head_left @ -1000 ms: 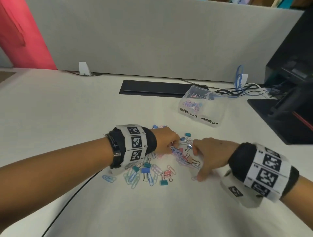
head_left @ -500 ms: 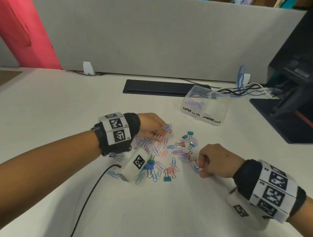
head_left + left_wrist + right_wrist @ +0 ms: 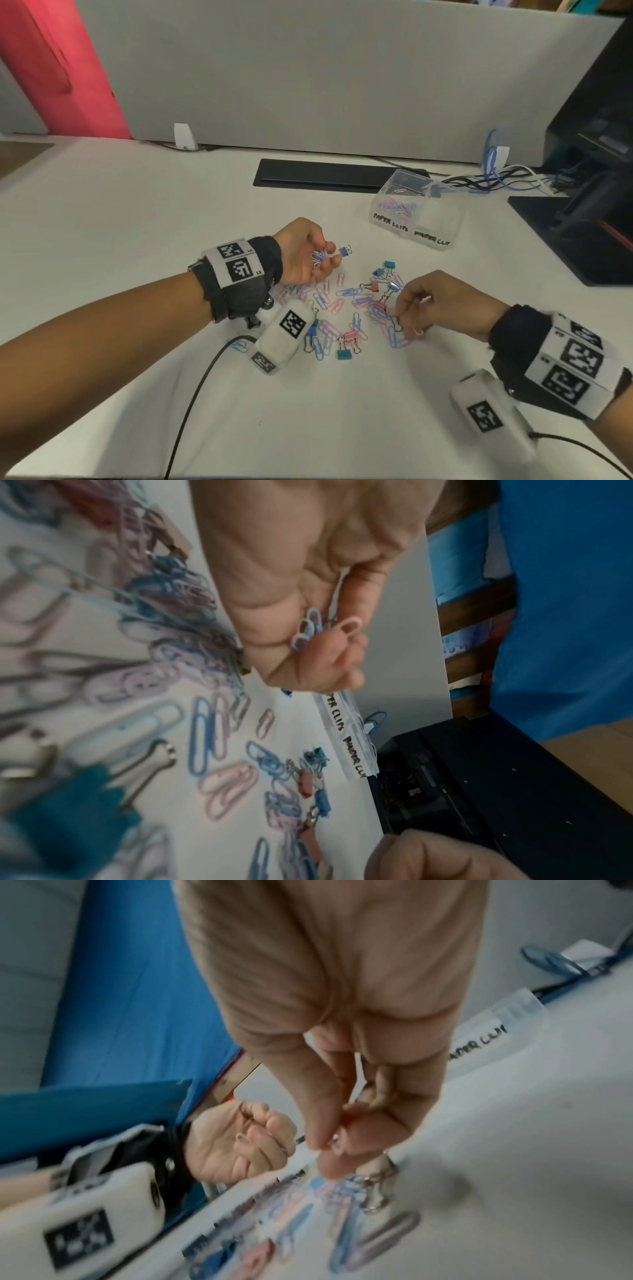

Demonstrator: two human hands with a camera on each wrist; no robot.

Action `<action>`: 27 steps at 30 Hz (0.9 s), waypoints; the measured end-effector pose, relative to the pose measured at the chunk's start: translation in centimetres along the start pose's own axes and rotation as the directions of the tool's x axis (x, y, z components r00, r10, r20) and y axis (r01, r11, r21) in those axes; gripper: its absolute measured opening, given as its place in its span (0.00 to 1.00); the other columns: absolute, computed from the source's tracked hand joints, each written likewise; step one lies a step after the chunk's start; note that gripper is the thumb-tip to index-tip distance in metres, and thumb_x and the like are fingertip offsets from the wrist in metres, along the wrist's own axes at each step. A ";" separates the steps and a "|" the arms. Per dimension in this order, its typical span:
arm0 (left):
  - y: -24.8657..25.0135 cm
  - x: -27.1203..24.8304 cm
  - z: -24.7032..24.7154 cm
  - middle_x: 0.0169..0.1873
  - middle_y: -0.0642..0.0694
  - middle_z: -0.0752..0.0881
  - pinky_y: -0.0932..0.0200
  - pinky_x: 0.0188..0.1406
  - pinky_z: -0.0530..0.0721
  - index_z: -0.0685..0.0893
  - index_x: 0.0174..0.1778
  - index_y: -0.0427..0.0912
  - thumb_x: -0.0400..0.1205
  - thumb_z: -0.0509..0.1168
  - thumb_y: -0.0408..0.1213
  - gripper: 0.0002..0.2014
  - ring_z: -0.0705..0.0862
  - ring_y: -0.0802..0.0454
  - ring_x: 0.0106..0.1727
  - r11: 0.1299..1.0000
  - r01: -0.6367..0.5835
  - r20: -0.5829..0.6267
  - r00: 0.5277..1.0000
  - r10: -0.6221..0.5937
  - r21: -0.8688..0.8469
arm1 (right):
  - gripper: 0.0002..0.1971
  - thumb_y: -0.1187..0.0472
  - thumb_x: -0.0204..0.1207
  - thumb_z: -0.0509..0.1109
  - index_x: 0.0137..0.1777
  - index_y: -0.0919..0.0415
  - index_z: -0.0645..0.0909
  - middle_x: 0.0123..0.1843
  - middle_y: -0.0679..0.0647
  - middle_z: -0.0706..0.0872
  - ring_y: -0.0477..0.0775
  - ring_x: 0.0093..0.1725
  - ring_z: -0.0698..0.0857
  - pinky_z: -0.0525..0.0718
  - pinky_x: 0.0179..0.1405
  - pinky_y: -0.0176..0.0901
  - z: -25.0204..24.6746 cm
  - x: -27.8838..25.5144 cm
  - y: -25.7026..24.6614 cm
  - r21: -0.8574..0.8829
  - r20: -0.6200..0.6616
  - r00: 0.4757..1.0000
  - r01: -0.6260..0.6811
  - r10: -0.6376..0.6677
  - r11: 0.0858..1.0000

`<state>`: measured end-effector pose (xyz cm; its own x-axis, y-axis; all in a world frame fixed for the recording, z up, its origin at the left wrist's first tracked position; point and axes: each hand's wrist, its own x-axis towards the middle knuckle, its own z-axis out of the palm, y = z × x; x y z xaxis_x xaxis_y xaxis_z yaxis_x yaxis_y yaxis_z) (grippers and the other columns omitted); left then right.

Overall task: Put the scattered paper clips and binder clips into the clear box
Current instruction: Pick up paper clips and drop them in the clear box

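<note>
Pastel paper clips and small binder clips lie in a scattered pile point(image 3: 342, 308) on the white desk. My left hand point(image 3: 325, 257) is raised just beyond the pile, palm turned up. It holds a bunch of blue paper clips point(image 3: 308, 628) and a blue binder clip point(image 3: 344, 251) at its fingertips. My right hand point(image 3: 402, 315) is at the pile's right edge with its fingers curled, pinching clips; a pink paper clip point(image 3: 418, 330) shows under it. The clear box point(image 3: 442, 219) stands open at the far right, labelled for paper clips and binder clips, with paper clips in its left compartment.
A black slot cover point(image 3: 322, 176) lies in the desk behind the pile. Tangled cables point(image 3: 496, 181) run behind the box. A black stand base point(image 3: 575, 236) sits at the right. A grey partition point(image 3: 342, 75) closes the back. A black cable point(image 3: 191, 404) trails from my left wrist.
My left hand has lifted off the pile and turned palm up with clips in it. My right hand drew back slightly and now pinches at the pile's right edge.
</note>
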<state>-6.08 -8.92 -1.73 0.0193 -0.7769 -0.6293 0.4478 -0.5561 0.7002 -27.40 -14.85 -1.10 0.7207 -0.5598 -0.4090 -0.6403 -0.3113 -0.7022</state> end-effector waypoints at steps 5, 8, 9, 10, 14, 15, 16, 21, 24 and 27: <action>-0.2 0.3 -0.3 0.13 0.48 0.70 0.75 0.11 0.59 0.66 0.19 0.43 0.80 0.55 0.43 0.22 0.66 0.56 0.10 0.996 0.054 -0.027 0.998 -0.053 0.067 | 0.19 0.82 0.73 0.50 0.37 0.62 0.77 0.29 0.56 0.79 0.45 0.24 0.74 0.71 0.21 0.28 0.6 -0.1 0.0 0.175 0.074 0.997 -0.027 0.014 0.984; -0.3 0.5 -0.1 0.08 0.52 0.64 0.77 0.07 0.55 0.65 0.15 0.45 0.85 0.51 0.43 0.29 0.62 0.58 0.07 0.982 0.070 -0.061 0.996 -0.060 0.177 | 0.12 0.71 0.78 0.55 0.36 0.57 0.73 0.33 0.52 0.77 0.49 0.34 0.74 0.77 0.30 0.29 1.8 0.0 -0.2 -0.038 0.098 0.993 -0.066 0.069 0.997; -0.4 0.4 0.2 0.08 0.53 0.64 0.77 0.06 0.55 0.65 0.18 0.45 0.86 0.51 0.44 0.27 0.61 0.59 0.07 0.962 0.075 -0.087 0.995 -0.054 0.261 | 0.08 0.64 0.79 0.58 0.38 0.56 0.72 0.36 0.50 0.77 0.49 0.38 0.75 0.78 0.38 0.34 2.1 0.0 -0.2 -0.153 0.099 0.993 -0.047 0.063 0.987; -0.5 0.2 0.6 0.09 0.53 0.63 0.77 0.07 0.54 0.65 0.22 0.44 0.87 0.50 0.45 0.24 0.61 0.59 0.07 0.923 0.076 -0.118 0.992 -0.033 0.377 | 0.06 0.57 0.79 0.61 0.41 0.54 0.71 0.37 0.47 0.76 0.48 0.39 0.74 0.75 0.41 0.37 2.3 0.0 -0.1 -0.273 0.104 0.994 -0.016 0.046 0.962; -1.4 -0.3 2.3 0.26 0.49 0.69 0.65 0.21 0.64 0.72 0.38 0.42 0.85 0.54 0.48 0.15 0.65 0.56 0.23 0.361 0.038 -0.100 0.983 0.156 0.932 | 0.18 0.50 0.70 0.73 0.53 0.50 0.68 0.42 0.44 0.71 0.40 0.38 0.69 0.67 0.34 0.30 1.9 0.5 0.2 -0.460 0.110 0.994 0.052 -0.001 0.887; -1.6 -0.4 2.7 0.30 0.49 0.70 0.65 0.26 0.64 0.72 0.42 0.44 0.83 0.58 0.51 0.14 0.66 0.56 0.27 0.196 0.019 -0.057 0.981 0.188 0.980 | 0.20 0.52 0.69 0.75 0.55 0.51 0.69 0.42 0.44 0.70 0.40 0.37 0.68 0.66 0.34 0.30 1.8 0.7 0.2 -0.458 0.092 0.996 0.044 -0.002 0.888; -1.8 -0.6 3.0 0.34 0.49 0.72 0.65 0.30 0.67 0.73 0.46 0.45 0.80 0.61 0.54 0.15 0.70 0.57 0.31 0.095 0.017 -0.035 0.981 0.189 0.995 | 0.22 0.53 0.68 0.76 0.57 0.53 0.69 0.41 0.45 0.70 0.40 0.36 0.68 0.66 0.33 0.29 1.7 0.9 0.2 -0.458 0.072 0.997 0.035 -0.003 0.888; -2.4 -0.6 3.9 0.72 0.43 0.72 0.55 0.65 0.74 0.60 0.77 0.38 0.73 0.68 0.58 0.43 0.74 0.47 0.71 -0.085 0.075 -0.060 0.984 0.168 0.994 | 0.25 0.57 0.65 0.78 0.57 0.54 0.68 0.37 0.46 0.71 0.40 0.33 0.69 0.65 0.29 0.29 1.8 1.1 0.4 -0.397 -0.024 1.000 -0.021 0.013 0.917; -2.4 -0.2 4.7 0.67 0.41 0.76 0.56 0.59 0.77 0.62 0.75 0.35 0.76 0.66 0.55 0.39 0.77 0.46 0.66 -0.171 0.067 -0.036 0.983 0.181 0.983 | 0.19 0.61 0.67 0.78 0.52 0.57 0.72 0.37 0.49 0.75 0.44 0.33 0.71 0.66 0.28 0.29 1.7 1.5 0.3 -0.357 -0.097 0.995 -0.041 0.007 0.933; -2.3 0.1 5.6 0.45 0.42 0.78 0.64 0.32 0.74 0.73 0.67 0.32 0.81 0.62 0.49 0.26 0.77 0.50 0.45 -0.231 0.034 0.007 0.985 0.174 0.972 | 0.15 0.65 0.71 0.74 0.56 0.63 0.77 0.47 0.57 0.81 0.51 0.40 0.75 0.68 0.28 0.23 2.0 2.1 -0.1 -0.384 -0.143 0.989 -0.025 -0.032 0.923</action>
<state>-12.14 -9.36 -1.55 0.0907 -0.8640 -0.4953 -0.9720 -0.1850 0.1447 -25.30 -14.45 -3.03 0.6955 -0.6533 -0.2991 -0.7114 -0.5679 -0.4141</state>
